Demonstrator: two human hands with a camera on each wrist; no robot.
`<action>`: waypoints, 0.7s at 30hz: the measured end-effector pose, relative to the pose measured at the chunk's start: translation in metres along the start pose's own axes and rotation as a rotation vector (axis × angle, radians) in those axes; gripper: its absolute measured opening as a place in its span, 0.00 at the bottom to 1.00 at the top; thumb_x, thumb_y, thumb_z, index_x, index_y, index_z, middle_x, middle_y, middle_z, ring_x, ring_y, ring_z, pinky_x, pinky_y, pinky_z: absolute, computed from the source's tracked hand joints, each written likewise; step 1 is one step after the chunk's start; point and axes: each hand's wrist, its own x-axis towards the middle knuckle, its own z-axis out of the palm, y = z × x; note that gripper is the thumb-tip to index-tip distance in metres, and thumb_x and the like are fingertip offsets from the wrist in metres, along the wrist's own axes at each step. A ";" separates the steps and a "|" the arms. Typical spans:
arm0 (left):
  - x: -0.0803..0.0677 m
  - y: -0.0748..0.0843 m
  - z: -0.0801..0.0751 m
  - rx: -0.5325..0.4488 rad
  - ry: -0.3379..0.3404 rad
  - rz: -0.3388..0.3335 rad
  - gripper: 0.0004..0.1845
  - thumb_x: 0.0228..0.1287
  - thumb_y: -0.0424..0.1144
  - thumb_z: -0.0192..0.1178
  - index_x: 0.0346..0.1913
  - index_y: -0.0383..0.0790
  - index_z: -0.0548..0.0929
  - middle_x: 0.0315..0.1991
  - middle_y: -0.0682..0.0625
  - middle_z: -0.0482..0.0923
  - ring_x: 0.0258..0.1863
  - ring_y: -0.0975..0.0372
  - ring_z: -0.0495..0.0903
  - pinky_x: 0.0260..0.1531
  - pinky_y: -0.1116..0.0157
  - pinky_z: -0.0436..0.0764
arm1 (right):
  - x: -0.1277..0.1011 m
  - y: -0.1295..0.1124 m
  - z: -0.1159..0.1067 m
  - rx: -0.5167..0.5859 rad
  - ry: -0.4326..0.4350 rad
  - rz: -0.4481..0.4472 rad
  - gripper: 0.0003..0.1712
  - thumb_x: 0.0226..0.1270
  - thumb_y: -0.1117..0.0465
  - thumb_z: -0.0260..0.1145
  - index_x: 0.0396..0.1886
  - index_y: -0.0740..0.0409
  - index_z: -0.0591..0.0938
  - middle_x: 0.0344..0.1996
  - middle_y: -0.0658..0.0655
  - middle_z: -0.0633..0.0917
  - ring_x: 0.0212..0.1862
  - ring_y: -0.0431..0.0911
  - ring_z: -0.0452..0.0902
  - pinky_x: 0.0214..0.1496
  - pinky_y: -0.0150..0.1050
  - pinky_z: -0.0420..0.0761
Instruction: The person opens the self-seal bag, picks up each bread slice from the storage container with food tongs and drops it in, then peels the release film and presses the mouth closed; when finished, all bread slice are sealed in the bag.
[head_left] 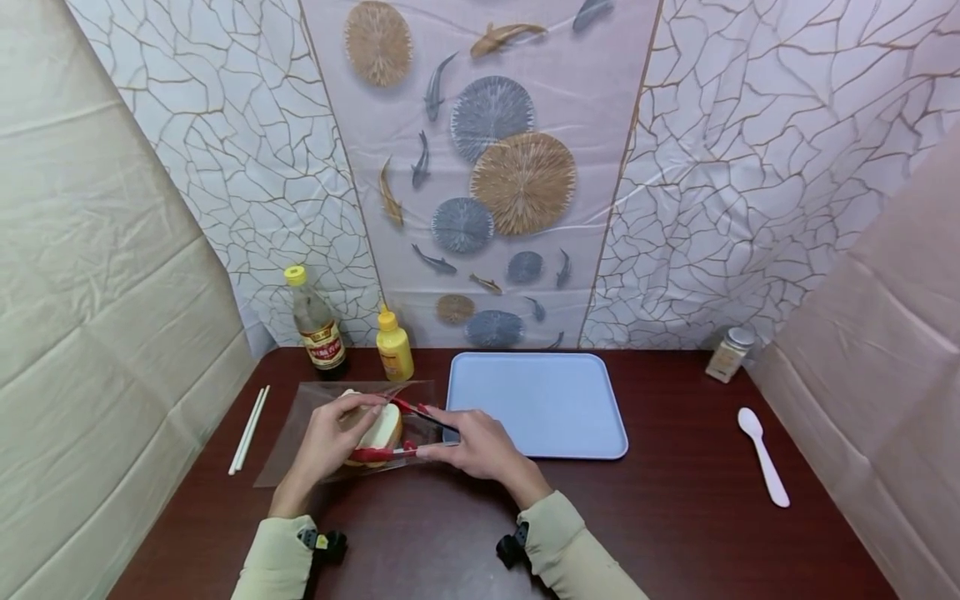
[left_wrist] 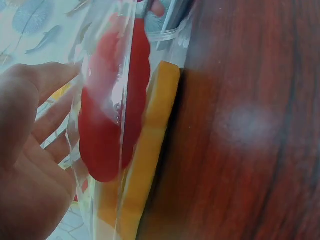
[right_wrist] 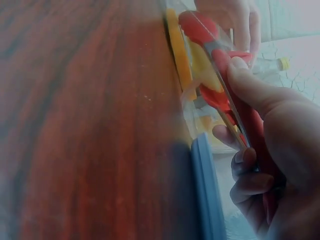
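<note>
A clear plastic bag [head_left: 288,454] lies on the table at left, with a slice of bread [head_left: 387,423] inside its opening. My right hand [head_left: 483,446] holds a pair of red-tipped tongs [right_wrist: 250,122], thumb on one arm and fingers on the other. The red tips [left_wrist: 107,135] reach into the bag about the bread, one tip along its near side; whether they press on it I cannot tell. My left hand [head_left: 330,437] pinches the film at the bag's upper edge, over the bread. In the left wrist view, the bread's crust [left_wrist: 152,130] stands out beside the red tip.
A blue tray [head_left: 536,408] lies right of the bag. Behind stand a dark sauce bottle [head_left: 324,342] and a yellow squeeze bottle [head_left: 394,350]. White chopsticks [head_left: 249,429] lie at far left. A white spoon [head_left: 765,458] and a small jar [head_left: 727,357] are at right.
</note>
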 end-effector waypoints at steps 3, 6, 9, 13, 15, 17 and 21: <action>0.000 0.000 0.000 -0.009 -0.006 -0.013 0.07 0.76 0.43 0.70 0.52 0.56 0.93 0.49 0.59 0.92 0.55 0.62 0.88 0.62 0.47 0.84 | 0.000 0.000 0.001 0.011 -0.005 0.007 0.44 0.70 0.31 0.72 0.80 0.42 0.75 0.46 0.58 0.93 0.48 0.43 0.86 0.51 0.38 0.83; 0.000 0.001 0.000 -0.021 -0.014 -0.024 0.07 0.76 0.43 0.70 0.52 0.55 0.93 0.49 0.58 0.92 0.56 0.60 0.88 0.65 0.44 0.82 | 0.000 0.000 0.002 0.021 -0.009 0.000 0.43 0.71 0.32 0.72 0.80 0.42 0.75 0.56 0.58 0.92 0.54 0.44 0.88 0.55 0.40 0.85; 0.000 0.001 0.000 -0.030 -0.024 -0.024 0.08 0.77 0.43 0.70 0.53 0.54 0.93 0.51 0.58 0.92 0.59 0.58 0.88 0.68 0.43 0.79 | 0.000 0.001 0.003 0.040 -0.007 -0.002 0.43 0.71 0.32 0.72 0.80 0.43 0.75 0.64 0.56 0.89 0.60 0.44 0.87 0.58 0.43 0.86; 0.000 0.001 0.000 -0.035 -0.032 -0.019 0.09 0.77 0.44 0.69 0.55 0.53 0.92 0.52 0.58 0.92 0.61 0.59 0.87 0.70 0.44 0.78 | 0.000 0.002 0.005 0.064 -0.013 0.006 0.43 0.72 0.33 0.72 0.80 0.43 0.75 0.67 0.55 0.86 0.63 0.45 0.86 0.62 0.45 0.87; -0.001 0.001 0.000 -0.029 -0.036 -0.018 0.10 0.77 0.44 0.69 0.55 0.53 0.92 0.52 0.58 0.92 0.60 0.60 0.87 0.69 0.45 0.78 | 0.000 0.003 0.006 0.069 -0.014 0.006 0.43 0.72 0.33 0.72 0.80 0.44 0.75 0.69 0.55 0.85 0.66 0.46 0.85 0.64 0.46 0.86; -0.001 0.000 0.001 -0.018 -0.039 -0.021 0.10 0.77 0.45 0.69 0.55 0.53 0.92 0.52 0.59 0.92 0.59 0.61 0.88 0.68 0.47 0.80 | 0.000 0.004 0.007 0.072 -0.017 0.008 0.43 0.72 0.32 0.71 0.80 0.45 0.75 0.70 0.55 0.84 0.68 0.46 0.83 0.66 0.47 0.86; -0.001 -0.004 0.003 -0.016 -0.035 -0.036 0.08 0.77 0.46 0.69 0.53 0.55 0.93 0.50 0.60 0.92 0.57 0.63 0.88 0.62 0.53 0.84 | 0.000 0.004 0.007 0.086 -0.033 0.027 0.44 0.72 0.31 0.71 0.80 0.44 0.74 0.72 0.54 0.82 0.70 0.47 0.82 0.68 0.49 0.85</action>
